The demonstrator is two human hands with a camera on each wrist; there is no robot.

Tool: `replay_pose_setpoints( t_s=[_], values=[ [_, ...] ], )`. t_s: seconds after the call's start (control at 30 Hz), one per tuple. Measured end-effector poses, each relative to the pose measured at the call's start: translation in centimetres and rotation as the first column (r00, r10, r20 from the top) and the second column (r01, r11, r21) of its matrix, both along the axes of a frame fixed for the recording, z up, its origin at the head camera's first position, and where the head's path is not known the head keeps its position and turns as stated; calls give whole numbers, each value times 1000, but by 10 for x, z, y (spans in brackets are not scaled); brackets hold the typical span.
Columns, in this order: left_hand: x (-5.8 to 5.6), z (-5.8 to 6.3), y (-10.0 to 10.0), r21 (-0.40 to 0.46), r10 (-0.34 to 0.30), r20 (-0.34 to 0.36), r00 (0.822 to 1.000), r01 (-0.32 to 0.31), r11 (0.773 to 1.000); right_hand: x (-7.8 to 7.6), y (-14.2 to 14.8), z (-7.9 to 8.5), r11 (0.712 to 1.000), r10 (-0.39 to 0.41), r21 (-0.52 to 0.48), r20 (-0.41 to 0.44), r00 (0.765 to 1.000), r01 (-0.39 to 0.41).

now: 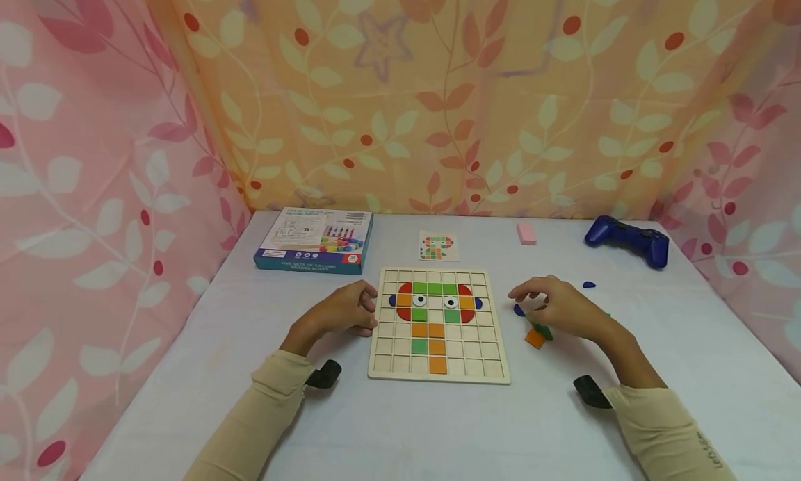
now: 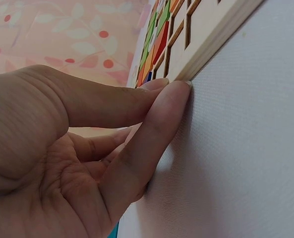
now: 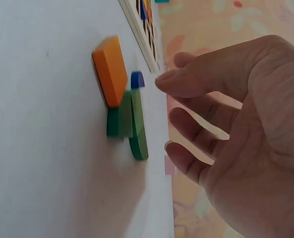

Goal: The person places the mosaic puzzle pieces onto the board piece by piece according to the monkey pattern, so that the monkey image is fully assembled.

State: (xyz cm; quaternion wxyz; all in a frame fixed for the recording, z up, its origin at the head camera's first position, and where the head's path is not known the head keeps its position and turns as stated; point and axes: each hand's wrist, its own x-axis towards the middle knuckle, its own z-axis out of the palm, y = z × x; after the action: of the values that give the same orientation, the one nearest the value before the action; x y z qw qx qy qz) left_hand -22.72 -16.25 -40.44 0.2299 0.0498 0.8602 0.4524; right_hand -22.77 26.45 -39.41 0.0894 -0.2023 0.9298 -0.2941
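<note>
A pale wooden grid board lies on the table, with orange, green, red and blue pieces and two eye discs set in it. My left hand is at its left edge, thumb and fingers curled; in the left wrist view the fingertips touch the board's side. My right hand hovers right of the board, fingers loosely bent, holding nothing. Below it lie an orange square, green pieces and a blue half-round. In the right wrist view the thumb is apart from these pieces.
Behind the board lies a picture card with a similar pattern. A flat box stands back left. Back right are a pink block and a blue game controller. Another blue half-round lies beyond the right hand.
</note>
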Motion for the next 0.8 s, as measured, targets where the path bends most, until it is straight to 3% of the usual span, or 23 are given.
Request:
replay_pose_setpoints(
  t_s=[0.37, 0.8],
  values=[
    [-1, -1, -1, 2, 2, 8, 1000, -2, 1000, -9, 25, -7, 1000, 13, -6, 130, 991, -12],
    [0, 0, -1, 10, -8, 5, 1000, 8, 1000, -8, 26, -9, 1000, -16, 9, 126, 992, 15]
  ],
)
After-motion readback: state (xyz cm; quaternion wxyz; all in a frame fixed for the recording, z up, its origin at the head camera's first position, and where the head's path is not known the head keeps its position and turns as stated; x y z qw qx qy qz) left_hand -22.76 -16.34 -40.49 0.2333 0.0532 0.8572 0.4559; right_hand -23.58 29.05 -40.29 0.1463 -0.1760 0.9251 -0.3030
